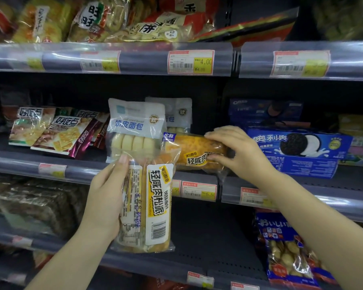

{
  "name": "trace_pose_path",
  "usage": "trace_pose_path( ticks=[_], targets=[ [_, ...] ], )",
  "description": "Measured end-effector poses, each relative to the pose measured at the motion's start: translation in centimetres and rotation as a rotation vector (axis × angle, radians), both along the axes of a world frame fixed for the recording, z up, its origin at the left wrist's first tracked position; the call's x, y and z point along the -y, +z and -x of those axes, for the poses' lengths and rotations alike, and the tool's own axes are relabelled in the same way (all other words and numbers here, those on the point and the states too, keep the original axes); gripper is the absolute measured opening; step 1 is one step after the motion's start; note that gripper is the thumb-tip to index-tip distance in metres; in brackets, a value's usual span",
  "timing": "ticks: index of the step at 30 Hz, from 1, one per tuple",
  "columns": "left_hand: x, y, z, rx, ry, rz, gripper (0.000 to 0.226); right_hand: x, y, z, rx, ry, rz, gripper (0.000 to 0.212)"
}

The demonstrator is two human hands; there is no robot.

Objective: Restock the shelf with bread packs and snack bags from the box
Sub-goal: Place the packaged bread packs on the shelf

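Observation:
My left hand [107, 195] grips a yellow-labelled meat-floss bread pack [153, 206], held upright in front of the middle shelf [82, 170]. My right hand [237, 151] is closed on the right end of a second, matching bread pack [195, 151] that lies sideways on that shelf. Just behind stand two white-and-blue milk bread packs [134, 126], upright, one behind the other. The box is not in view.
Cracker bags [57, 130] lie left on the middle shelf; blue Oreo boxes [300, 147] are stacked right of my right hand. Rice-cracker bags [105, 19] fill the top shelf. Lower down sit dark packs [36, 204] at left and a blue biscuit bag [285, 250] at right.

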State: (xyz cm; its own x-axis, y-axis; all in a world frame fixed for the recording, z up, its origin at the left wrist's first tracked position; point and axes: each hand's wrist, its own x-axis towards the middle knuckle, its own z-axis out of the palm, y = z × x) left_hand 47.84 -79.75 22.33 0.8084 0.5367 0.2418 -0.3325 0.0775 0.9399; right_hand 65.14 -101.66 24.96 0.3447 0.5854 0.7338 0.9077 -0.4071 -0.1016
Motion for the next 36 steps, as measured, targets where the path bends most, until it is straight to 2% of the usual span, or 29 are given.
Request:
trace_pose_path(
  ticks=[5, 8, 10, 13, 16, 18, 20, 23, 28, 30, 32, 34, 36],
  targets=[
    [-0.1, 0.0, 0.4, 0.004, 0.005, 0.002, 0.032, 0.4, 0.3, -0.3, -0.109, -0.038, 0.065, 0.054],
    [0.2, 0.2, 0.3, 0.004, 0.009, 0.005, 0.032, 0.6, 0.0, -0.1, -0.077, -0.077, 0.065, 0.059],
    [0.5, 0.7, 0.2, 0.007, 0.002, -0.012, 0.035, 0.7, -0.1, 0.5, -0.063, -0.112, 0.024, 0.061],
    [1.2, 1.6, 0.0, 0.028, -0.001, -0.057, 0.041, 0.5, 0.0, 3.1, -0.031, -0.088, -0.123, 0.053],
    [2.5, 2.3, 0.1, 0.089, -0.013, -0.136, 0.027, -0.4, 0.5, 7.6, -0.262, 0.069, -0.224, 0.046],
    [3.5, 2.5, 0.0, 0.135, -0.027, -0.203, 0.025, -1.1, 0.8, 10.1, -0.433, 0.149, -0.171, 0.054],
    [4.4, 2.7, -0.1, 0.189, -0.032, -0.264, 0.027, -1.7, 0.8, 11.4, -0.515, 0.158, -0.163, 0.064],
    [5.2, 2.9, -0.6, 0.214, 0.007, -0.470, 0.028, -2.2, 1.1, 11.7, -0.654, 0.119, -0.302, 0.067],
    [5.9, 2.3, -1.6, 0.211, -0.035, -0.799, 0.030, -2.6, 1.5, 10.9, -1.127, 0.189, -0.585, 0.084],
    [6.1, 2.0, -1.5, 0.198, -0.061, -0.951, 0.037, -2.3, 2.0, 10.8, -1.213, 0.220, -0.623, 0.077],
    [6.0, 1.6, -1.3, 0.188, -0.096, -1.079, 0.053, -1.7, 2.5, 10.6, -1.288, 0.277, -0.621, 0.060],
    [5.6, 1.4, -1.0, 0.164, -0.149, -1.112, 0.066, -1.2, 2.8, 10.5, -1.341, 0.339, -0.568, 0.037],
    [5.2, 1.3, -0.7, 0.134, -0.202, -1.098, 0.078, -0.9, 2.5, 10.1, -1.364, 0.318, -0.567, 0.029]
  ],
)
